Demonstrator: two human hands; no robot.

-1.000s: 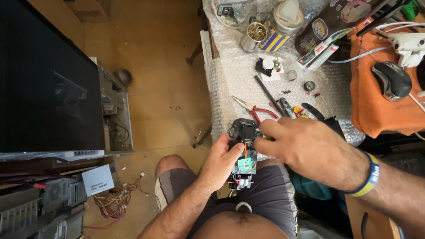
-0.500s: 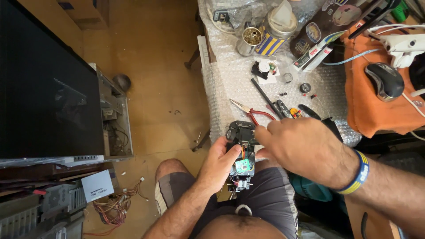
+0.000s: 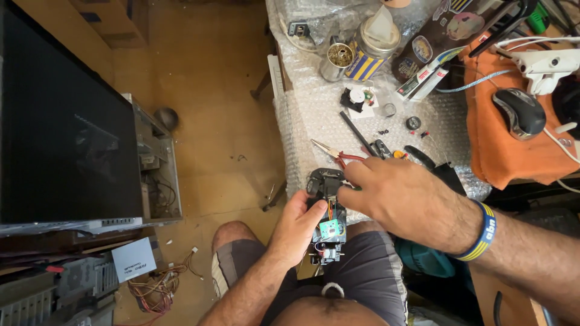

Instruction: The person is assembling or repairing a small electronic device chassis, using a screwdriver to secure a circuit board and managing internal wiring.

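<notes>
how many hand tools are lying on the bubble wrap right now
3 that I can make out: red-handled pliers by the right hand, a black screwdriver just above them, and a black-handled tool beyond the knuckles. The hand may hide others.

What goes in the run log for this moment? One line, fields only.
left hand: grips opened black device over lap | right hand: fingertips on device top | bench: red-handled pliers beside

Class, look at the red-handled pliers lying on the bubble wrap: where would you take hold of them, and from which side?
Grip the red handles of the pliers, probably coming from above. They lie flat, nose pointing away from the right hand, and the handles are the thick, covered end nearest it.
</notes>
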